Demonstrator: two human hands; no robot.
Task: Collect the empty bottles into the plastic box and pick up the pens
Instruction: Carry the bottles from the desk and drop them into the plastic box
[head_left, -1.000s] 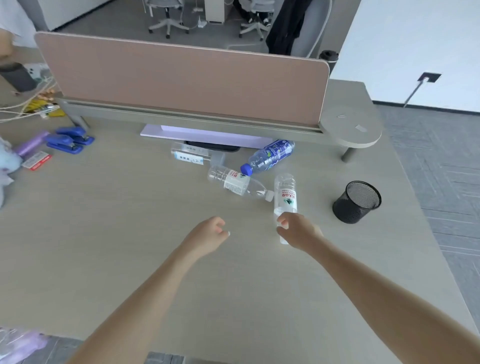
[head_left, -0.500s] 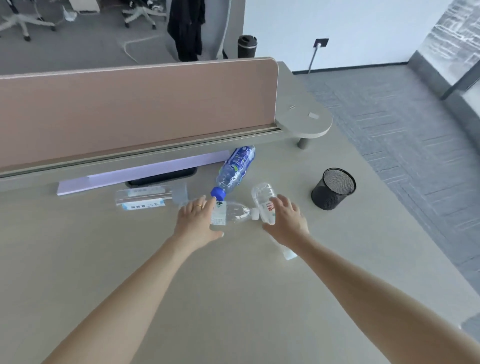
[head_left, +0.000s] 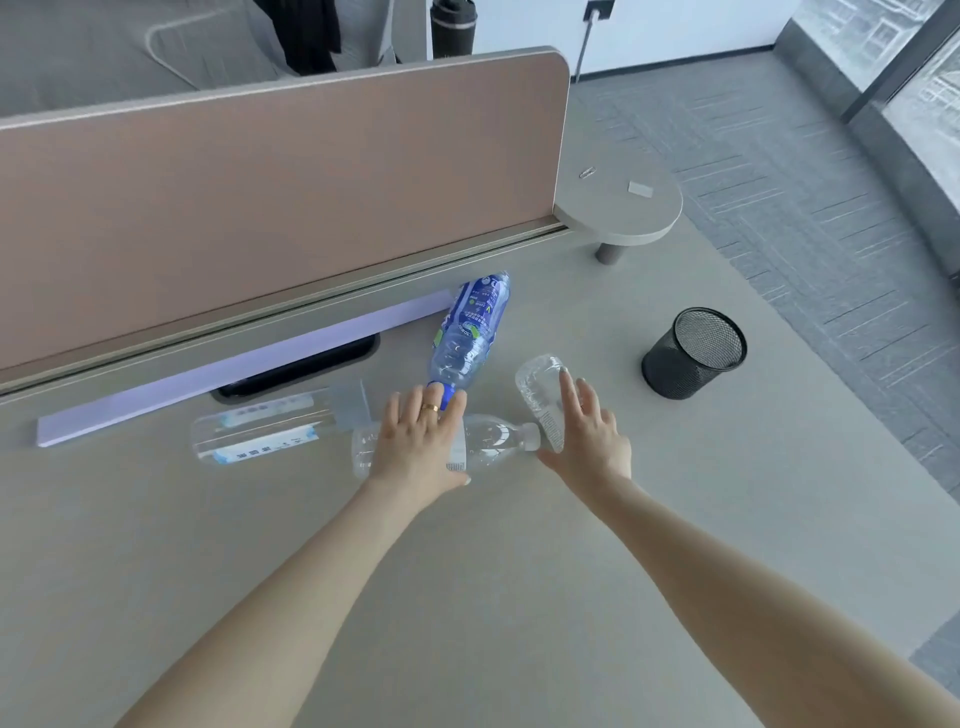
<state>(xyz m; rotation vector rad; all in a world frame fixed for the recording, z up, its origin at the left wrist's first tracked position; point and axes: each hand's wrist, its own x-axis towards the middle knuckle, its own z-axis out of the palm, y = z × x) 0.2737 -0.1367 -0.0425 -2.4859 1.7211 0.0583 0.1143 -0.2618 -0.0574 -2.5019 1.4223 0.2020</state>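
I am leaning over a wide pale desk, looking down at my two bare forearms reaching away from me. Along the far side a tall pinkish-brown divider panel is standing, ending at a small rounded shelf to the far right. At the panel's foot a long lavender strip is lying at a slant.

Four empty plastic bottles are lying on their sides in the middle of the desk. The blue-labelled bottle is pointing its blue cap toward me. A clear bottle with a pale blue label is lying to the left. Just right of it, a clear bottle with a white cap is lying crosswise. My left hand is resting over its middle, fingers spread and curving down on it, thumb at its near side; a gold ring is showing on one finger. My right hand is wrapping around the fourth clear bottle, thumb on its near side and fingers laid along its far side, with its base pointing away from me.

A black mesh pen cup is standing upright to the right, well apart from the bottles. Beyond the desk, grey carpet is filling the far right.
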